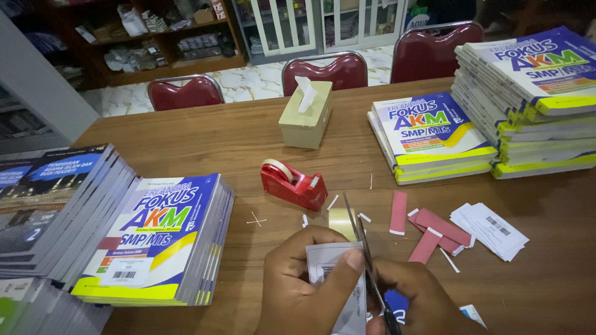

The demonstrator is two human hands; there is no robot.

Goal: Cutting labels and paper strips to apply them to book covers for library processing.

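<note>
My left hand [304, 282] pinches a white printed paper sheet [338, 279] with a barcode, thumb on top. My right hand [413, 301] grips a pair of scissors [359, 232], whose blades point away from me and run along the sheet's right edge. Both hands are low in the middle of the view, over the brown wooden table [248, 139]. A small roll of clear tape [341, 220] lies just behind the sheet.
A red tape dispenser [293, 183] and a beige tissue box [305, 115] stand further back. Blue book stacks sit at left [158, 239], far left [59, 205], and right [428, 136], [534, 93]. Red paper strips [434, 229], white barcode labels [490, 229] and paper scraps lie right. Red chairs [184, 93] line the far edge.
</note>
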